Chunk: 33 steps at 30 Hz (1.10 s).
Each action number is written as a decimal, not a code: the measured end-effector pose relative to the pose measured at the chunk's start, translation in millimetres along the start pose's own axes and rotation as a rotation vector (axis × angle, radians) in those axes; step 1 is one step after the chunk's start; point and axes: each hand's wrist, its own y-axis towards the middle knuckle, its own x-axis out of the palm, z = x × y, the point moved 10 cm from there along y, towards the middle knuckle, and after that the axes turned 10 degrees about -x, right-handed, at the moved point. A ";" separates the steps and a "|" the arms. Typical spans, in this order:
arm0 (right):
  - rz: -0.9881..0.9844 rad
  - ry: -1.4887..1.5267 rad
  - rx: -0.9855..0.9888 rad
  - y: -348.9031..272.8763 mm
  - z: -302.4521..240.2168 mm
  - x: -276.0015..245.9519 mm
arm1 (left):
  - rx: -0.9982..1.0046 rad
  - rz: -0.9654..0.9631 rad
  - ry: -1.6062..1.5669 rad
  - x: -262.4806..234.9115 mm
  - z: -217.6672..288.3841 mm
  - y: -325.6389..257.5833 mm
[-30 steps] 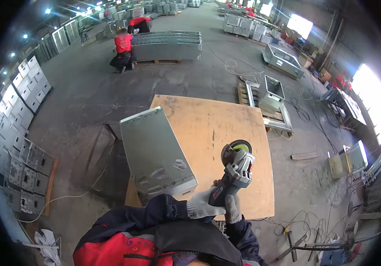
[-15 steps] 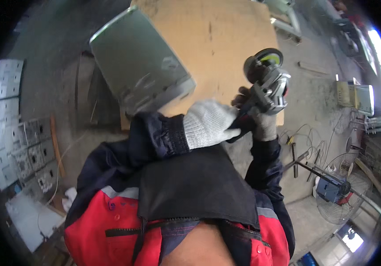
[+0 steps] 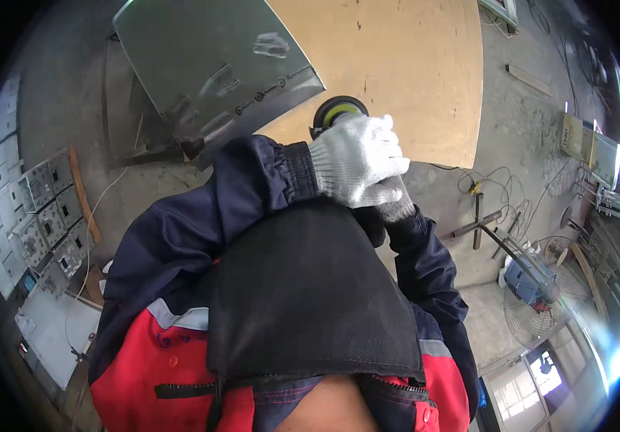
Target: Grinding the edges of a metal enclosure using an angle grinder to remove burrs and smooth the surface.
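An angle grinder (image 3: 318,131) with a black and yellow-green disc (image 3: 339,108) points away from me, over the near edge of the wooden board. My left hand (image 3: 362,158), in a white knit glove, is closed over the grinder's body with its fingers bent. Below and partly behind it is my right hand (image 3: 396,205) in a dirtier grey glove, closed at the grinder's rear; its fingers are mostly hidden. To the left of the disc lies a grey-green sheet metal panel (image 3: 202,54), its near edge bent down and marked with scuffs and small cutouts.
The panel rests on a wooden board (image 3: 425,79). At the right stand a caged fan (image 3: 540,295), a metal stand (image 3: 478,223) and loose cables (image 3: 501,180). A grey-and-yellow box (image 3: 589,147) sits farther right. Several stacked metal boxes (image 3: 43,209) line the left side.
The grinder has swung left and closer to the panel, its disc now left of my hands. My left hand has moved from behind the grinder up over its body, covering most of my right hand.
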 end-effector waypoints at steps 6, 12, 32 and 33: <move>0.013 -0.016 -0.030 2.7 16.9 -4.4 | 0.056 0.104 0.012 -7.4 -4.8 1.0; -0.096 -0.243 -0.023 28.2 7.3 1.5 | 0.011 0.074 -0.008 -4.2 -31.9 0.2; -0.222 -0.213 -0.143 43.1 -33.5 17.1 | 0.001 0.181 0.055 -12.4 -32.5 -13.1; -0.222 -0.214 -0.140 40.3 -28.3 18.7 | 0.002 0.181 0.052 -11.4 -34.3 -13.3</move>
